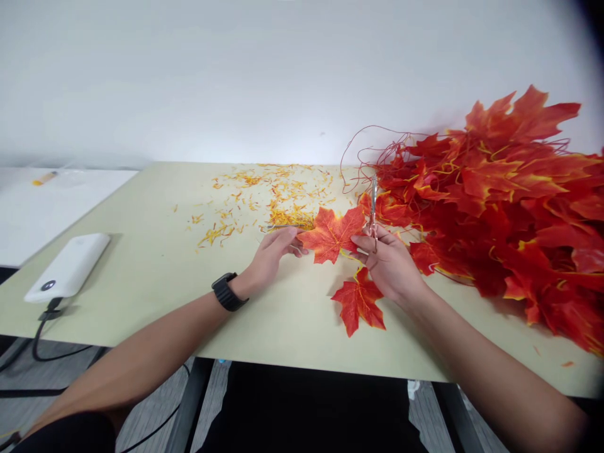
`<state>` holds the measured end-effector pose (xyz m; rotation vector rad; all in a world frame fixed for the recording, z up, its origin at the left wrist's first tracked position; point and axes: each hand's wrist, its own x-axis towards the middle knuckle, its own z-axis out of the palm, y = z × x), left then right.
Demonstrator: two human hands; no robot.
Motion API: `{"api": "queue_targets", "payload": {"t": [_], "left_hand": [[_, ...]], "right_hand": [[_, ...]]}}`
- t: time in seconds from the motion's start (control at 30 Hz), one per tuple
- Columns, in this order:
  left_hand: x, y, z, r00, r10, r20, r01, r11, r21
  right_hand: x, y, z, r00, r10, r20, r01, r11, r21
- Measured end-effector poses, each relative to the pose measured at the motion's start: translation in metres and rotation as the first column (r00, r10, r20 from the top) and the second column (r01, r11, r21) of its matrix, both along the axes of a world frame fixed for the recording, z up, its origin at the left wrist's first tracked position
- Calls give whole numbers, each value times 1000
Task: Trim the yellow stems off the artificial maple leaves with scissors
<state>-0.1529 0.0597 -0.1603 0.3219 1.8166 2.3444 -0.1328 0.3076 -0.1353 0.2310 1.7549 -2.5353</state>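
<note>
Since this fake leaf (330, 234) looks light and floppy, we would hold it by its edges, as now: our left hand (270, 259) pinches its left tip, and our right hand (389, 267) grips its right edge and upright scissors (373, 211). Its long axis runs crosswise over the table (141, 283), its stem trailing toward a second leaf (359, 302).

The left hand (271, 258) has room across the table (141, 302) toward a white power bank (68, 267), with orange scraps (278, 201) scattered behind it, while the right hand (389, 264) meets the heap of red leaves (509, 214) and its looped wires (363, 151) just beyond.
</note>
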Motion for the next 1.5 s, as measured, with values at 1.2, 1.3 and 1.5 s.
{"api": "queue_targets", "payload": {"t": [1.2, 1.3, 1.5], "left_hand": [[1, 1, 7, 972, 24, -234, -108, 930, -352], [2, 1, 4, 962, 0, -272, -111, 912, -394], [2, 2, 0, 960, -30, -279, -104, 886, -451]], "right_hand": [[-1, 1, 8, 997, -82, -8, 82, 996, 44], [-1, 2, 11, 996, -80, -44, 81, 997, 10], [-2, 3, 12, 988, -141, -55, 134, 985, -110]]}}
